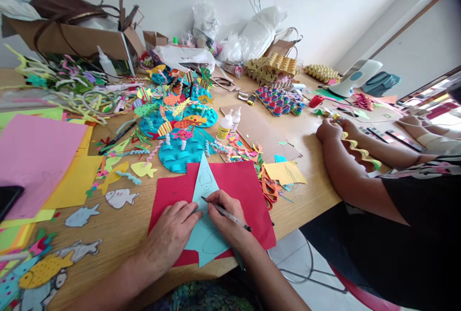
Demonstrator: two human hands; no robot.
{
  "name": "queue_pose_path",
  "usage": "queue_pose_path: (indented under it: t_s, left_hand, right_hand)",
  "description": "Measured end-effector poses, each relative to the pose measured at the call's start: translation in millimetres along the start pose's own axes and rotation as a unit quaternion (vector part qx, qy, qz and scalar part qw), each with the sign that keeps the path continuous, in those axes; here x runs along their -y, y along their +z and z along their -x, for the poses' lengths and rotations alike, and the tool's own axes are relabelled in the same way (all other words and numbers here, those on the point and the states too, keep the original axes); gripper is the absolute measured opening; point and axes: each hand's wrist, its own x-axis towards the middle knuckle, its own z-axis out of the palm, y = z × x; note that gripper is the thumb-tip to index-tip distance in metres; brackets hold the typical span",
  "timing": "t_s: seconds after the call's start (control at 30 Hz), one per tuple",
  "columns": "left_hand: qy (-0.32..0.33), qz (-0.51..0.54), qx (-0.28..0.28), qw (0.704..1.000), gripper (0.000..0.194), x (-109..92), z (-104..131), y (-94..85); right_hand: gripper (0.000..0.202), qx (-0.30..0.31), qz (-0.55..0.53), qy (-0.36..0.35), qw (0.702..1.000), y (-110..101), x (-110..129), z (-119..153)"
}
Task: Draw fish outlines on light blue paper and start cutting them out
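pinched between the thumb and fingers of the right hand (227, 227), a pen (234, 218) is held slantwise, its tip at a light blue paper (212, 249) marked with drawn outlines. the paper's lower part is steadied by the left hand (169, 234), its fingers laid nearly flat and close together. beneath it, red paper (245, 181) is spread at the near edge of the table (306, 205). just beyond, a blue woven disc (176, 157) and two glue bottles (224, 126) are seen; orange-handled scissors (267, 188) are placed to the right, fish cutouts (120, 198) to the left. farther right, a strip of egg carton (356, 151) is handled by another person (414, 205).
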Motion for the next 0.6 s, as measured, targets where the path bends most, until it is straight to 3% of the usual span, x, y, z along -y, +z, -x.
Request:
queue_pose_path:
  t_s: [0.6]
  left_hand:
    - [-0.001,0.011,-0.002,1.0,0.035,0.3,-1.6,-0.9]
  right_hand:
    - [0.013,-0.003,0.019,-0.014,1.0,1.0,-0.4,-0.3]
